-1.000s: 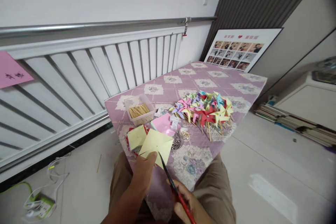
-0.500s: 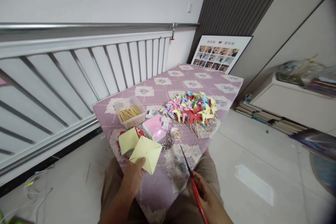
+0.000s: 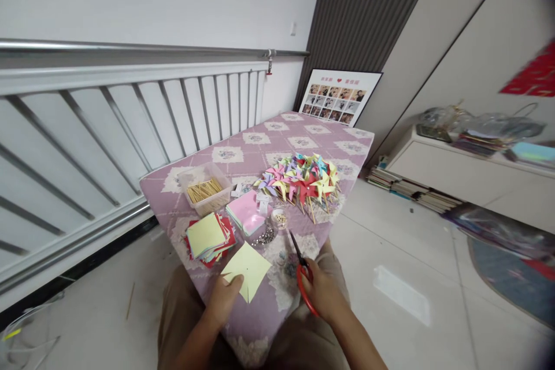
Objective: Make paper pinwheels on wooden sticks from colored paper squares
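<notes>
My left hand pinches the lower left edge of a pale yellow paper square, which has slits running in from its corners and a small dot in the middle. Red-handled scissors are in my right hand, their dark blades pointing up and left, apart from the paper. Behind the held square is a pile of coloured paper squares with a yellow one on top. Silver metal bits lie beside a small clear cup of light-coloured pieces.
A clear box of wooden sticks stands at the table's left. Pink paper squares lie near the centre. Many finished pinwheels are heaped farther right on the patterned cloth. A photo board leans behind the table.
The view has shifted right. My left hand has turned the yellow square and lowered it a little. My right hand has moved up along the scissors, closer to the blades and the paper.
</notes>
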A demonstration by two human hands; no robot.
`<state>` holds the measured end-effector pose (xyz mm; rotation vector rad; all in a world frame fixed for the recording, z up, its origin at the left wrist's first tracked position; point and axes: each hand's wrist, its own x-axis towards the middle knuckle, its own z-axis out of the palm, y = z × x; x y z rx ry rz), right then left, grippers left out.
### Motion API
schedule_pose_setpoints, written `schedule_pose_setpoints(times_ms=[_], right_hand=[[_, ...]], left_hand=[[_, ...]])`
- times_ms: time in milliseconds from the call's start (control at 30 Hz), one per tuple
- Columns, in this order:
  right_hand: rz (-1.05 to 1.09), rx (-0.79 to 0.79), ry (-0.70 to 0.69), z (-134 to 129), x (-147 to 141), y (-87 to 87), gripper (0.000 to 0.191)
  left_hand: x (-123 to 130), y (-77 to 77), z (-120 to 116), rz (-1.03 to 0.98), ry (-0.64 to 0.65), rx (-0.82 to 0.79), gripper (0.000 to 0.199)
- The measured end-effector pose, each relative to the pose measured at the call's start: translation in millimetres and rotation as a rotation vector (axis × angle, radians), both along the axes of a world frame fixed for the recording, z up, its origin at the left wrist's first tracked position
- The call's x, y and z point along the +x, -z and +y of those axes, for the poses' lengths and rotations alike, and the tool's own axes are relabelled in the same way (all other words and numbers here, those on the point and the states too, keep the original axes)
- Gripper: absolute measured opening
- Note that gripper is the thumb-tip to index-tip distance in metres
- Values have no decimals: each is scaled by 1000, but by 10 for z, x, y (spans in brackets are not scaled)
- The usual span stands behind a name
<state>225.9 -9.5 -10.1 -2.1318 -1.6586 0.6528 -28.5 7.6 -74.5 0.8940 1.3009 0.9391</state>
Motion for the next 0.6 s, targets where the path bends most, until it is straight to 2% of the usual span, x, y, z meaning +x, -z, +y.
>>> schedule_pose_setpoints(times_ms=[133, 300, 400, 600], right_hand=[[-37, -64, 16, 170, -52, 2, 43], [-27, -52, -7, 276, -155, 29, 36], [-20, -39, -40, 297, -233, 51, 30], [35, 28, -89, 261, -324, 95, 29]], left_hand=[[14, -62, -1, -12, -8, 27, 25], [-3, -96, -24, -23, -41, 53, 24], [-9, -74, -29, -45, -63, 67, 29], [-18, 31, -18, -113, -88, 80, 34]])
